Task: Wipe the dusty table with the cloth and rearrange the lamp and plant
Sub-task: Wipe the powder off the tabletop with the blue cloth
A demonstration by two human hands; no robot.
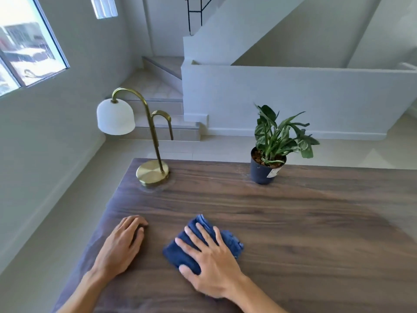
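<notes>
Both forearms enter from the near edge of the dark wood-grain table point(293, 222). Right hand point(211, 265) lies flat on the cloth point(191, 251), fingers straight and spread, pressing it to the surface without gripping it. Left hand point(123, 242) rests palm down on bare wood just left of the cloth, apart from it, fingers relaxed and holding nothing.

Cloth: dark blue, folded into a thick pad, long axis running from near left to far right, its far corner showing past the fingertips. It sits at the near middle of the table.

Lamp point(144, 141): brass, round base at the far left corner, stem upright and curving over to the left, white dome shade hanging beyond the table edge. Well apart from both hands.

Plant point(274, 141): green variegated leaves, upright in a dark pot bearing a white label, at the far edge right of centre. A pale dusty film shows on the wood around the lamp base.
</notes>
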